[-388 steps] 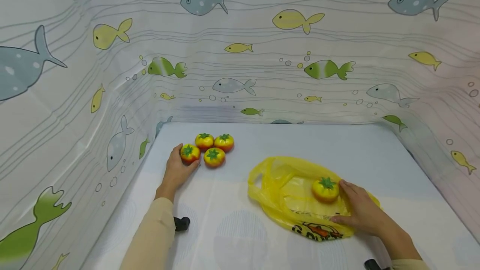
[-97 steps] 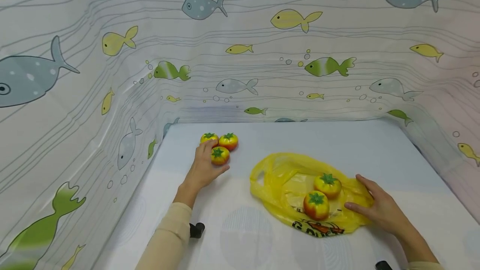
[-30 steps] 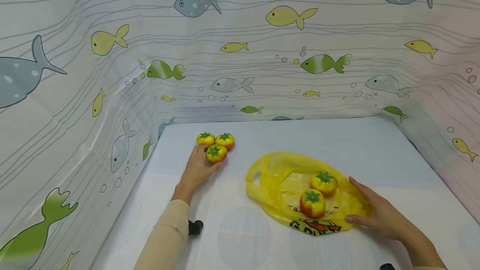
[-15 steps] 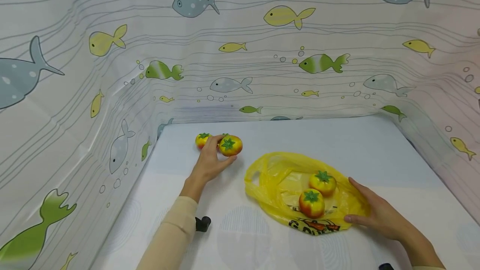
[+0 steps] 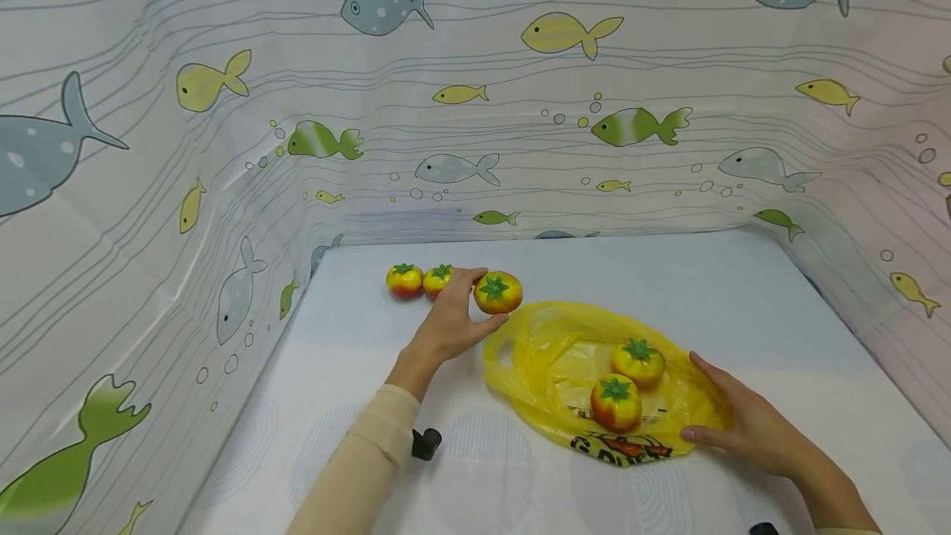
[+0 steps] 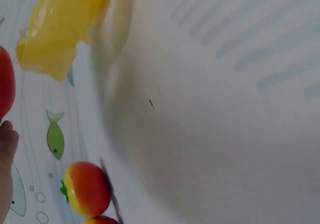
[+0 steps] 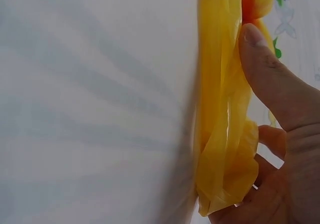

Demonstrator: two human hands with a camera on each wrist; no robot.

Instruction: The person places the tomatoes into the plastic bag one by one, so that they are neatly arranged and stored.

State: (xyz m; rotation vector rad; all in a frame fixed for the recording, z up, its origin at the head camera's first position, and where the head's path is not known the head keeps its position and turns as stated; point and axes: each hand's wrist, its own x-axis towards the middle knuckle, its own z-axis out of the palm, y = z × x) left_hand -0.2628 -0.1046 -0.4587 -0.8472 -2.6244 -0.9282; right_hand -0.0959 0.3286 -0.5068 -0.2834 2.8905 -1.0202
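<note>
My left hand (image 5: 449, 324) pinches a yellow-red toy tomato (image 5: 499, 294) with a green leafy top, between thumb and fingers. It is beside the left end of a yellow plastic bag (image 5: 538, 353) lying flat on the table. Two like tomatoes, a farther one (image 5: 639, 362) and a nearer one (image 5: 616, 403), rest against each other over the bag's middle. At the bag's right end, my right hand (image 5: 758, 428) holds its edge; the right wrist view has the thumb (image 7: 267, 68) against the plastic and the other fingers around the far side.
Left of the held tomato, two more tomatoes, a left one (image 5: 404, 281) and a right one (image 5: 437, 279), stand near the table's back, the right one partly behind my left hand. A fish-print curtain (image 5: 475, 130) encloses the white-covered table (image 5: 475, 469) at the back and sides.
My left hand has lifted the front tomato from the group of three and carried it right towards the bag. Earlier, a second tomato joined the first on the bag. My right hand stays at the bag.
</note>
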